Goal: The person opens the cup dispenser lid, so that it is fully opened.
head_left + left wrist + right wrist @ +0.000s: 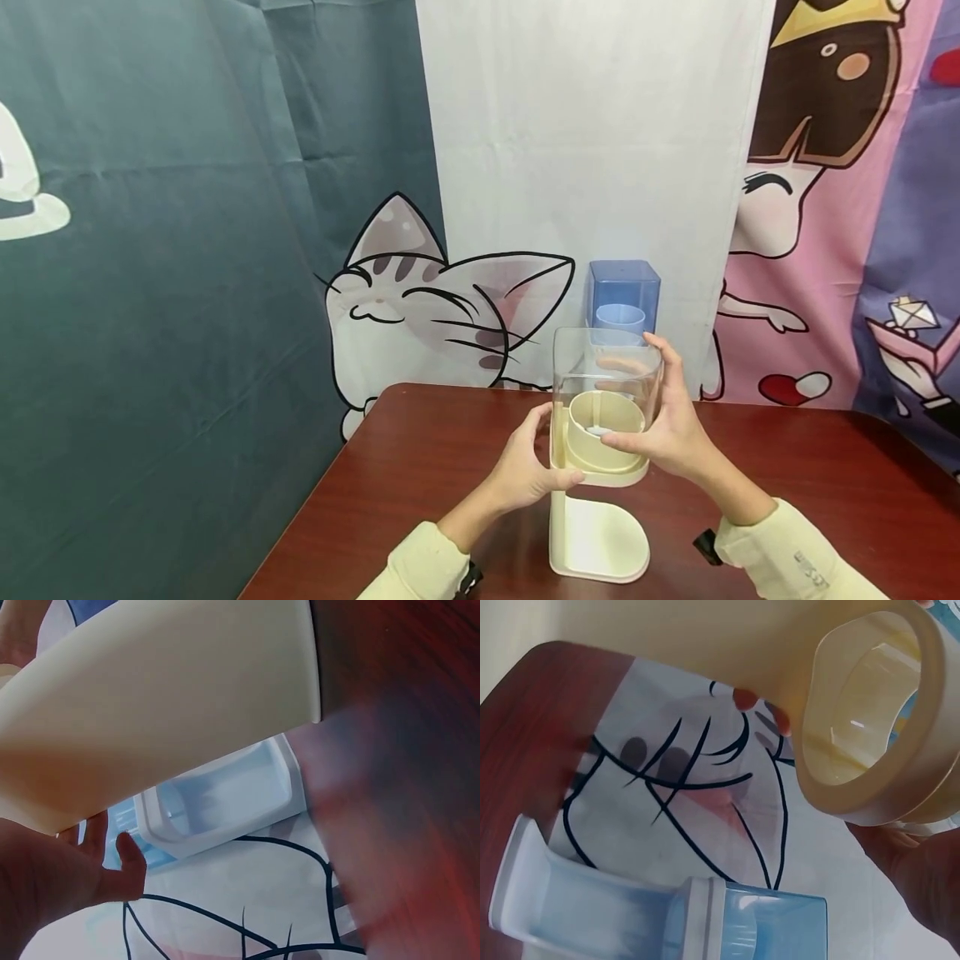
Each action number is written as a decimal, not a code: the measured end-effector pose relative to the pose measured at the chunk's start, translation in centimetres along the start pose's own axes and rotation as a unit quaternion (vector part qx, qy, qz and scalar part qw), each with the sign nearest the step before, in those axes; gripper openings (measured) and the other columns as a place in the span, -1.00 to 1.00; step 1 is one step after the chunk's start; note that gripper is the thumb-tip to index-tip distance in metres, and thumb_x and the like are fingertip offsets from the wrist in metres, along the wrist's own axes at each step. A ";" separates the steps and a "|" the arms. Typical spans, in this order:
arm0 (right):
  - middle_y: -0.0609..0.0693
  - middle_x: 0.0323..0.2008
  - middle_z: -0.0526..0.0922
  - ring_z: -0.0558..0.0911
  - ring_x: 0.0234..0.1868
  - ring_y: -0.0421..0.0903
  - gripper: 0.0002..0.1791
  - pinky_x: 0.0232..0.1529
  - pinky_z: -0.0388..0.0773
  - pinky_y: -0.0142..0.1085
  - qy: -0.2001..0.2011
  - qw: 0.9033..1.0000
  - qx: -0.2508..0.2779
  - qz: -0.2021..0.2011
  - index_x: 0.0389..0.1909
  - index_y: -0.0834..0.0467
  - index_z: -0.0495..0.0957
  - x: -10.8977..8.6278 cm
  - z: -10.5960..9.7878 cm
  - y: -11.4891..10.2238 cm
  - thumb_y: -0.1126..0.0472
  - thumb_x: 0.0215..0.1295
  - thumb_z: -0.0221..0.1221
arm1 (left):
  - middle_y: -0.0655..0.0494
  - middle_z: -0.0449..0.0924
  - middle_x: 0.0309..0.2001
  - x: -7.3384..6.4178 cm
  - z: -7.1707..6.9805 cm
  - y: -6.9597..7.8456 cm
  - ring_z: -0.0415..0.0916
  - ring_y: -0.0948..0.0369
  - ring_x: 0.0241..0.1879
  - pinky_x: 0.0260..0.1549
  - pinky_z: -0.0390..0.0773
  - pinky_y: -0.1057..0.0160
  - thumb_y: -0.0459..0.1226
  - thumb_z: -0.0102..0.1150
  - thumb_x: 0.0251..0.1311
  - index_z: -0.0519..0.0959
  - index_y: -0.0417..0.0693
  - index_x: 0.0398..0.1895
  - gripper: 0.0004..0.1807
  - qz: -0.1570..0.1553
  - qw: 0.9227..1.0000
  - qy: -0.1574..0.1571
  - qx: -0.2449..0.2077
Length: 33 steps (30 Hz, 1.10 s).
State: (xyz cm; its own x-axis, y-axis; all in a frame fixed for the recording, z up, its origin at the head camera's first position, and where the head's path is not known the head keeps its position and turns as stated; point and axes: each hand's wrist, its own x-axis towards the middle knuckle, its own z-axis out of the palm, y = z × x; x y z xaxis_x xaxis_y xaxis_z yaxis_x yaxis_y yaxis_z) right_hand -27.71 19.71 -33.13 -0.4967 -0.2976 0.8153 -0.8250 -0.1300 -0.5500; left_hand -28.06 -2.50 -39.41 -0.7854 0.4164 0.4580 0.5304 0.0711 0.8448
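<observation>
A cream stand-type dispenser (600, 542) has a flat rounded foot, an upright back, a raised round collar (607, 454) and a clear container (592, 354) above it. My left hand (528, 467) holds its left side at collar height, thumb at the front rim. On the other side my right hand (675, 429) grips the clear container, with fingers behind and thumb across the front. In the left wrist view the back panel (187, 697) fills the top, above my hand (67, 877). The right wrist view shows the collar's opening from below, with my right hand (919, 874) beside it.
Behind the cream dispenser stands a similar white one with a blue container (624, 287), near the far edge of the dark red table (420, 467). Printed cloths (585, 125) hang close behind the table.
</observation>
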 end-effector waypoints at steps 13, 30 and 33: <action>0.40 0.24 0.37 0.57 0.15 0.10 0.33 0.16 0.51 -0.15 -0.022 0.992 0.080 -0.092 0.43 0.28 -0.14 0.9 0.2 0.2 0.78 -0.43 0.39 | 0.22 0.56 0.09 0.0 -0.4 -0.3 0.47 0.29 0.10 0.15 0.41 0.23 -0.18 0.51 -0.17 0.27 -0.08 0.39 -0.04 0.031 0.998 0.010 0.058; 0.39 0.32 0.30 0.50 0.25 0.14 0.38 0.21 0.47 -0.17 -0.018 0.984 0.149 -0.099 0.54 0.18 -0.19 0.3 -0.3 0.6 0.67 -0.29 0.45 | 0.28 0.52 0.09 0.3 -0.2 0.3 0.43 0.30 0.10 0.14 0.41 0.24 -0.16 0.54 -0.18 0.26 -0.03 0.38 -0.02 0.011 0.998 0.001 0.064; 0.41 0.32 0.29 0.45 0.29 0.12 0.45 0.24 0.44 -0.18 -0.016 0.988 0.118 -0.096 0.54 0.18 -0.23 0.0 -0.1 0.7 0.65 -0.36 0.49 | 0.28 0.53 0.08 0.4 -0.2 0.3 0.44 0.34 0.09 0.13 0.41 0.25 -0.17 0.55 -0.18 0.26 -0.07 0.38 -0.02 0.012 0.998 -0.003 0.066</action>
State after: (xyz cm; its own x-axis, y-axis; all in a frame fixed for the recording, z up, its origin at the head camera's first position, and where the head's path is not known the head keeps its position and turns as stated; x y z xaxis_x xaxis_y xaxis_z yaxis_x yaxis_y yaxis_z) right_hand -28.33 19.74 -33.47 -0.3250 -0.2752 0.9048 -0.8151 -0.4037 -0.4155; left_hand -28.22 -2.49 -38.90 -0.7707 0.4245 0.4751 0.5860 0.1794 0.7902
